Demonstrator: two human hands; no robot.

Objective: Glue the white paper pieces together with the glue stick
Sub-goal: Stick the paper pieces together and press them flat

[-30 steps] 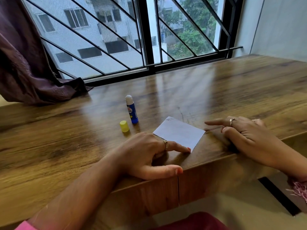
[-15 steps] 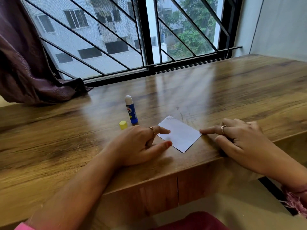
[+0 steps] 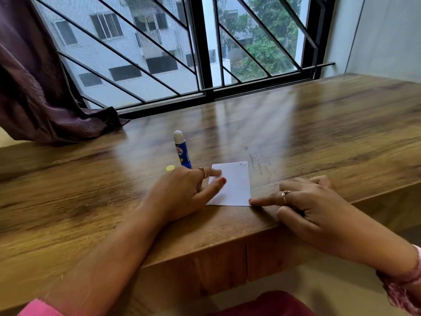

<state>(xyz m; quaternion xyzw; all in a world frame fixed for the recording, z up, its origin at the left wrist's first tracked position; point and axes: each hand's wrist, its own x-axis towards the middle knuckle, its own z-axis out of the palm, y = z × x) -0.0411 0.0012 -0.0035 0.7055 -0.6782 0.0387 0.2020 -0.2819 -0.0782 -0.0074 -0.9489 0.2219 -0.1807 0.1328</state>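
A white paper piece [image 3: 234, 185] lies flat on the wooden table [image 3: 319, 137], near its front edge. My left hand [image 3: 182, 192] rests on the paper's left side, its fingers spread over the edge. My right hand [image 3: 309, 201] lies to the right, with the index fingertip touching the paper's near right corner. Behind my left hand a blue glue stick [image 3: 181, 149] stands upright and uncapped, its white glue exposed. Its yellow cap [image 3: 170, 168] sits beside it, partly hidden by my left hand. Whether more than one paper lies there I cannot tell.
A dark purple curtain [image 3: 45, 99] drapes onto the table's far left. A barred window [image 3: 200, 49] runs along the back edge. Faint scratch marks [image 3: 257, 160] show on the wood just beyond the paper. A wall stands at the right.
The paper has turned from a diamond angle to nearly square with the table edge. My left hand moved up onto its left side. My right index finger slid to the near right corner.
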